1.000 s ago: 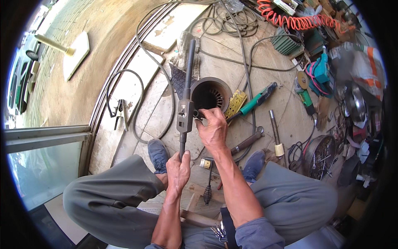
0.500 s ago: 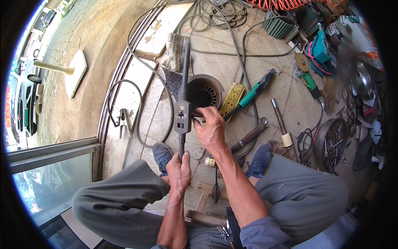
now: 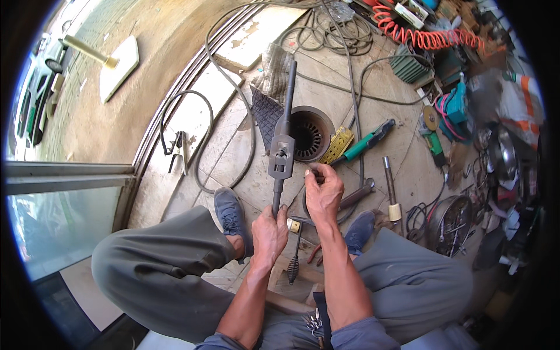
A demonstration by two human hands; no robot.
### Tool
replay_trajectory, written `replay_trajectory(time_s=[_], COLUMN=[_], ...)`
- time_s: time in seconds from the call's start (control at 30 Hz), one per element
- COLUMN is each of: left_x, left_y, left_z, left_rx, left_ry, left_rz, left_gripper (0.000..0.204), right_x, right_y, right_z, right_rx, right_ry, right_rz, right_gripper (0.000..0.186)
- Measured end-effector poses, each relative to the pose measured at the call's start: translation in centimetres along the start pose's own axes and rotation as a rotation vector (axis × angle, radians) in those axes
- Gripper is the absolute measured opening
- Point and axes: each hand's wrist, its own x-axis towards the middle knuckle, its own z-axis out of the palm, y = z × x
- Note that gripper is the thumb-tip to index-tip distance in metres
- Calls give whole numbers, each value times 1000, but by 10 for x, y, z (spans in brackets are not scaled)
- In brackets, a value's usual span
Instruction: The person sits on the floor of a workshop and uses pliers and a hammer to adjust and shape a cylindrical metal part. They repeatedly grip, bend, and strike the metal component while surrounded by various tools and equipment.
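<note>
My left hand (image 3: pixel 269 233) is closed round the lower handle of a long dark metal wrench (image 3: pixel 281 156), held upright in the picture, with a slotted block at its middle. My right hand (image 3: pixel 324 195) is just right of that block, apart from it, fingers curled in a pinch; whatever they hold is too hidden to name. Beyond the wrench is a round metal pot (image 3: pixel 318 116) with a slotted grate inside. A yellow power strip (image 3: pixel 338 146) and a green-handled tool (image 3: pixel 364 146) lie to its right.
Cables (image 3: pixel 251 134) loop over the tiled floor. A metal clamp (image 3: pixel 178 151) lies left. To the right are a steel rod (image 3: pixel 388 178), an angle grinder (image 3: pixel 432 137), a round pan of small parts (image 3: pixel 449 224) and cluttered tools. A glass door (image 3: pixel 64 227) stands at the left.
The wrench and both hands have moved right in the view. My right hand has drawn back from the wrench's slotted block and now sits lower, apart from it.
</note>
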Motion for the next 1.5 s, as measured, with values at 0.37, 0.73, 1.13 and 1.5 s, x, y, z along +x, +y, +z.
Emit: replay_trajectory(time_s=[0.37,0.73,1.13,1.5], left_x=[-6,-12,-19,-20], left_y=[-14,-5,-1,-2], left_z=[11,18,24,40], left_rx=[-196,-257,-488,-597], left_ry=[35,132,-21,-13], left_rz=[62,51,-30,-63], left_gripper=[36,29,22,17], right_x=[-62,-60,-48,-46], right_y=[79,36,-47,-48], right_z=[-55,-55,14,12], right_rx=[-333,-181,-449,-378], right_ry=[-53,-147,-293,-247], right_rz=[392,433,161,312], right_gripper=[26,21,24,19])
